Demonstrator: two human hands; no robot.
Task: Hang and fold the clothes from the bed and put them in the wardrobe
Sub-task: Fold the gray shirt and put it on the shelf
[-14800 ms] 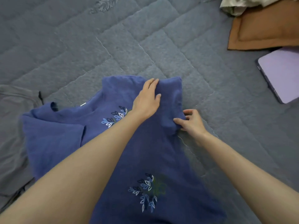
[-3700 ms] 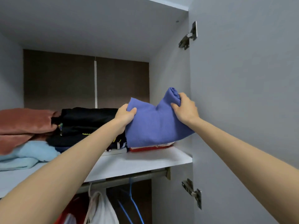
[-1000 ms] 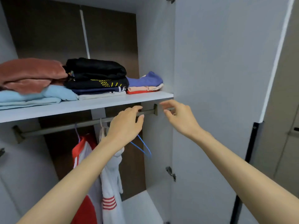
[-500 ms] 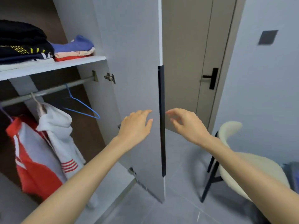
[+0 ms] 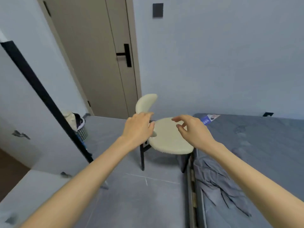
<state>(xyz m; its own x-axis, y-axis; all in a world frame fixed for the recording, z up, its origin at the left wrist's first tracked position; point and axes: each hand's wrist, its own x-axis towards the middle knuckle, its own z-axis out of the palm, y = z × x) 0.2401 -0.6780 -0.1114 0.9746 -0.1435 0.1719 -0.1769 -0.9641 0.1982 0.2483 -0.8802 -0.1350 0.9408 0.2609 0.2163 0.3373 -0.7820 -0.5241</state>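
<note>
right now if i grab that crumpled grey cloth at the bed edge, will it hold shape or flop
Probably floppy: the grey cloth lies in loose, soft creases on the bed. Likely light for its size, since the folds look thin. It sits right at the bed's edge, so a push might slide it off.

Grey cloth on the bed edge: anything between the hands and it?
Nothing visible. Both the left hand and right hand are empty, and the grey cloth lies uncovered on the bed; the cream chair stands beside the bed, beyond the cloth.
</note>
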